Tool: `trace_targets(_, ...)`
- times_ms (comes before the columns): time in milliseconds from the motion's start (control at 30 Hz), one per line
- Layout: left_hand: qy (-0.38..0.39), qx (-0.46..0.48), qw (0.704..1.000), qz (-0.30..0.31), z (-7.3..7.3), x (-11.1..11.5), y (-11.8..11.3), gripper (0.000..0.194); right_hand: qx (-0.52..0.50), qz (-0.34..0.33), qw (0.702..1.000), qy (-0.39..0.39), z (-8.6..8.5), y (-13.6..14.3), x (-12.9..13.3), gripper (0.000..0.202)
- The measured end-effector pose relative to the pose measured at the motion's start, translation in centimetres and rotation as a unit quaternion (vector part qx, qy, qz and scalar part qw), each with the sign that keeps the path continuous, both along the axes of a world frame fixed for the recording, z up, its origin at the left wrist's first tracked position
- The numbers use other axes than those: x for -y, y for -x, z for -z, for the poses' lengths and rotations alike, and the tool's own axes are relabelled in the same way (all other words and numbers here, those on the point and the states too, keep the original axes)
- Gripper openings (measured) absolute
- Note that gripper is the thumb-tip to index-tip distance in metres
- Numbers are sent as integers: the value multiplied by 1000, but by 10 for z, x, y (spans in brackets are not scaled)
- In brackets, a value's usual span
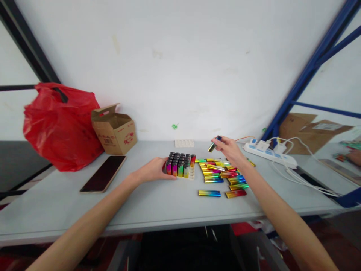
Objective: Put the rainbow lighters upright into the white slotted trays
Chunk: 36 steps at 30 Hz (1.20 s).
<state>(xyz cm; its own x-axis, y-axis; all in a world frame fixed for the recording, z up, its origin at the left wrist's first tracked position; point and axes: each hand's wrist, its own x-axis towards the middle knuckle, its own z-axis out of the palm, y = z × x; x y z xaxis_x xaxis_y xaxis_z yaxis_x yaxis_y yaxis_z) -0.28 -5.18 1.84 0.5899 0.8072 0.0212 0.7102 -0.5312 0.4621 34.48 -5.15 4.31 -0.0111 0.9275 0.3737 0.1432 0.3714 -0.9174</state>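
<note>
Upright lighters (181, 163) with black tops stand in rows in a white slotted tray (191, 174), whose right-hand slots show bare. My left hand (154, 169) is closed around the left side of this group, thumb along the front and fingers behind. Above the table to the right, my right hand (229, 147) pinches a shiny lighter (212, 146), tilted, between thumb and fingers. Below that hand lies a loose pile of metallic coloured lighters (213, 175). Two more, a yellow-blue lighter (209, 193) and a yellow-red lighter (235, 194), lie nearer the front edge.
A second white slotted tray (184, 143) stands against the wall. On the left are a phone (103, 174), an open cardboard box (114, 130) and a red plastic bag (62, 128). A power strip (269, 154) with trailing cables lies at right, beside a blue frame (307, 75).
</note>
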Motion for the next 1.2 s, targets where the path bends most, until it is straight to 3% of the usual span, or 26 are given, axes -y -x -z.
trace_targets(167,-2,0,1000,3,1,-1,1,64,-112,-102,986,62,7,46,-8,54)
trace_targets(367,-9,-4,1000,7,2,-2,1,62,-48,-105,987,113,35,70,2,56)
trace_targets(567,0,6,1000,9,2,-1,2,60,64,-9,997,42,41,65,5,57)
trace_targets(700,-7,2,1000,8,3,-2,2,61,121,31,991,38,43,62,4,50)
trace_targets(900,-10,3,1000,11,5,-3,3,62,151,28,988,-1,37,60,10,50)
trace_targets(1033,-18,0,1000,10,6,-4,3,62,179,-38,983,-13,30,56,18,48)
trace_targets(1200,-11,4,1000,9,5,-3,3,63,348,-23,928,-128,26,52,21,51)
